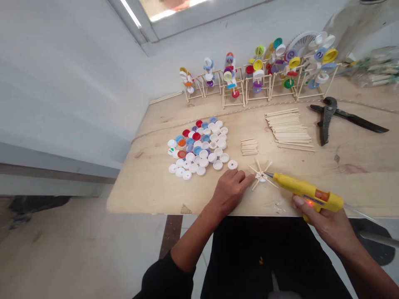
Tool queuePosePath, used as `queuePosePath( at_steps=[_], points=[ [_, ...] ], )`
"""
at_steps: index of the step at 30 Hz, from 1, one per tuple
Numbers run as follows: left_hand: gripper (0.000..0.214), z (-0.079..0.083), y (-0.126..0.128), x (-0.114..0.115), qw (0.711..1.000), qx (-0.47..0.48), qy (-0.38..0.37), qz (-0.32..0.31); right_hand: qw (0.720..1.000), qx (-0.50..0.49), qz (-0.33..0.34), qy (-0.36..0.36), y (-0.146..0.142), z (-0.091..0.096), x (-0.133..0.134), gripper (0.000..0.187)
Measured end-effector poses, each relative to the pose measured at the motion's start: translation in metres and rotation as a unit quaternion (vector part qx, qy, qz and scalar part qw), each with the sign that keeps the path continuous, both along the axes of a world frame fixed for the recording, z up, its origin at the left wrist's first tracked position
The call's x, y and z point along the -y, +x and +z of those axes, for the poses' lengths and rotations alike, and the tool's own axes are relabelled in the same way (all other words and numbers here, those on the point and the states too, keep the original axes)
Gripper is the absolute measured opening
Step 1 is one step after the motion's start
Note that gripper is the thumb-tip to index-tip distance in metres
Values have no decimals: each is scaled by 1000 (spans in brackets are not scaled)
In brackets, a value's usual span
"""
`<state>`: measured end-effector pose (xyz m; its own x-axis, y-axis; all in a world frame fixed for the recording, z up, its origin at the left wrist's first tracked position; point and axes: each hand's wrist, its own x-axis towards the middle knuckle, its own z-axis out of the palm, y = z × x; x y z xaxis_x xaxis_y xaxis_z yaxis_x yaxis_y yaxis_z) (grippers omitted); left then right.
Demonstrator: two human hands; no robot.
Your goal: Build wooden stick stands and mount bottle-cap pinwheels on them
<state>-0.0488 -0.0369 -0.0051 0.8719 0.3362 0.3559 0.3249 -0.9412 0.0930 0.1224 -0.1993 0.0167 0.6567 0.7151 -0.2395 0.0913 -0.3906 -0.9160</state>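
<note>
My right hand point(326, 222) grips a yellow hot glue gun point(307, 194), its nozzle tip touching a small star of wooden sticks point(261, 176) glued to a white cap on the plywood table point(149, 187). My left hand point(230, 189) rests on the table just left of the star, fingers curled, fingertips touching the ends of its sticks. A loose heap of plastic bottle caps point(199, 147), mostly white with some blue, red and orange, lies beyond my left hand.
A short stick bundle point(249, 146) and a longer stick pile point(289, 128) lie mid-table. Black cutting pliers point(328, 118) sit at the right. Several finished cap-and-stick wheels on frames point(258, 74) line the back wall. The table's near edge is at my lap.
</note>
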Motion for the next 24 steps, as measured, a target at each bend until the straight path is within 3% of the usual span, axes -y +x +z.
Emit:
queuePosePath(
  at_steps=[3,8,14,24],
  points=[
    [24,2,-3,4,999,11,-12,28,1000,6,-3,8,-1,0,0,33],
    [24,4,-6,25,986,89,-26,136,1000,-7,-9,12,-1,0,0,32],
    [45,0,3,46,993,24,-34,114,1000,-20,-3,9,1,-1,1,34],
    [55,-5,9,48,992,-11,-28,121,1000,-3,-6,9,2,-1,1,32]
  ],
)
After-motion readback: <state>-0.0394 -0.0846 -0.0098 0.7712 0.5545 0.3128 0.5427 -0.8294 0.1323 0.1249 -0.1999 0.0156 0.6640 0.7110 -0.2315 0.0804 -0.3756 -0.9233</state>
